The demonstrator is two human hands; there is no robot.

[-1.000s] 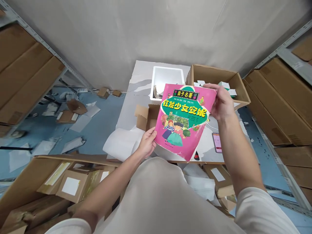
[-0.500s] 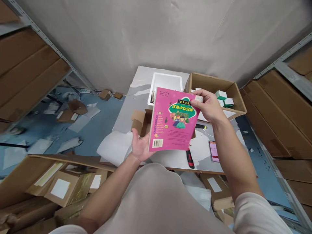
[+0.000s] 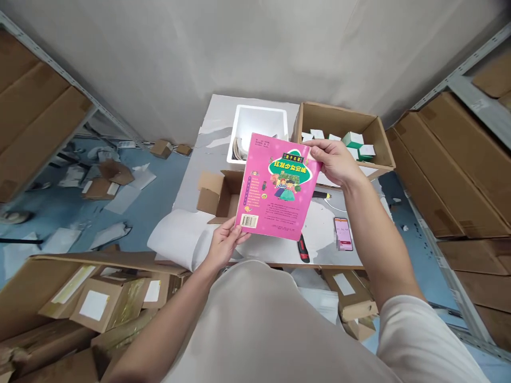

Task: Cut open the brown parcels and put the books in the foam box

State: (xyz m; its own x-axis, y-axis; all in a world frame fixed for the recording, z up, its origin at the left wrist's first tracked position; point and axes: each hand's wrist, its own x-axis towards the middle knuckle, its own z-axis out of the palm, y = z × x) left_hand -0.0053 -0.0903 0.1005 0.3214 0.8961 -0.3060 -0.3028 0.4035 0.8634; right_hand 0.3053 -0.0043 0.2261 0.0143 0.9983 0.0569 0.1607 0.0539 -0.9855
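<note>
A pink book (image 3: 275, 197) with a barcode at its lower left corner is held up over the table, its back cover facing me. My left hand (image 3: 227, 242) pinches the lower left corner, thumb on top. My right hand (image 3: 335, 159) grips the upper right edge, with the thumb on the cover and the fingers behind. Beyond the book stands an open small cardboard box (image 3: 223, 194), partly hidden by it. A black and red box cutter (image 3: 303, 250) lies just below the book, its upper end covered.
On the table (image 3: 183, 183) are a white bin (image 3: 259, 114), a large carton (image 3: 339, 114) holding several green-and-white boxes, a phone (image 3: 343, 234), a yellow-black tool (image 3: 321, 195) and a curled white sheet (image 3: 175, 236). Cartons (image 3: 96, 306) crowd below the front edge; loaded shelves flank both sides.
My left hand was open with its thumb spread beside the book; now it has closed on the lower left corner. The view has shifted slightly.
</note>
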